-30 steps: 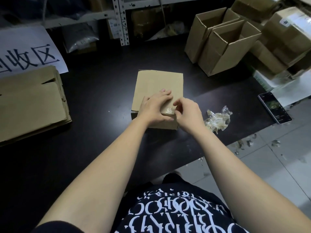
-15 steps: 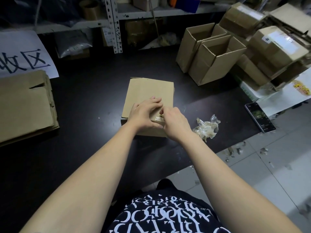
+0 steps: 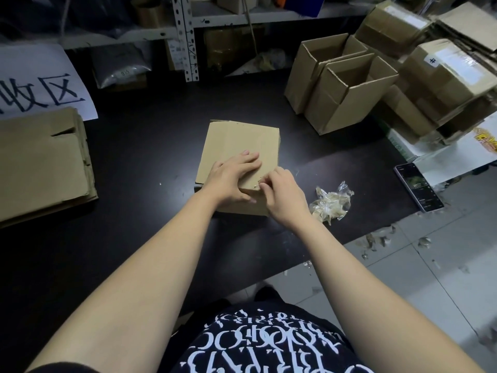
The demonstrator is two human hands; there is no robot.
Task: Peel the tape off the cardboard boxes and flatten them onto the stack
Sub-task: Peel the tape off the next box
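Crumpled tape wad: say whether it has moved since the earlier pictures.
No. The crumpled tape wad keeps the same gap to the phone on its right.

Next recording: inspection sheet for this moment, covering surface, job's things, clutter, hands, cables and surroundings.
Surface: dark table.
Job's things: cardboard box at centre; flattened stack at left; two open boxes back right.
Clutter: tape wad right of the box; phone at the table edge; scraps on floor.
Hands: left hand presses flat on the box; right hand pinches tape at its near edge.
Cables: thin cord hanging by the shelf.
Surroundings: shelf behind; paper sign back left; piled boxes right.
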